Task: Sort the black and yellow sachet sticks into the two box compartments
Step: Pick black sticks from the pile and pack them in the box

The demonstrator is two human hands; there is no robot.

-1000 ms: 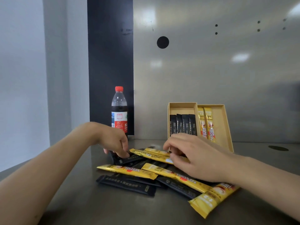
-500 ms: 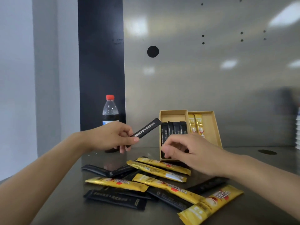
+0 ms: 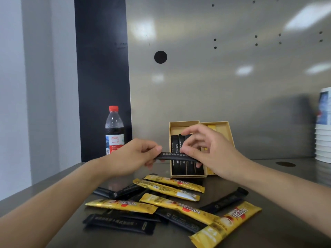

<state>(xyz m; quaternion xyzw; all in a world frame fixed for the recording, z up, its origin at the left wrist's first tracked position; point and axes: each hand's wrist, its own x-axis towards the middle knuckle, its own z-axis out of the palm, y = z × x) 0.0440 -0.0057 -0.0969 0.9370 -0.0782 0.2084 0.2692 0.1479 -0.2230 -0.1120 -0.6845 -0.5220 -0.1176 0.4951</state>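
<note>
Black foil sachet stick (image 3: pixel 174 156), pinched between my left hand (image 3: pixel 136 158) and right hand (image 3: pixel 207 151), could slip in the handover and miss the tan cardboard box (image 3: pixel 184 122).

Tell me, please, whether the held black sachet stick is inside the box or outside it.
Outside: the left hand and right hand pinch the black sachet stick by its ends, crosswise in front of the box.

"NESCAFE" in red-and-white lettering: legible on four yellow foil sachet sticks (image 3: pixel 180 206) in loose pile. Raised black matte sachet stick (image 3: pixel 176 156): row of white characters, too blurred to read. Clear plastic bottle with red cap (image 3: pixel 114 133): red-white label, print illegible.
</note>
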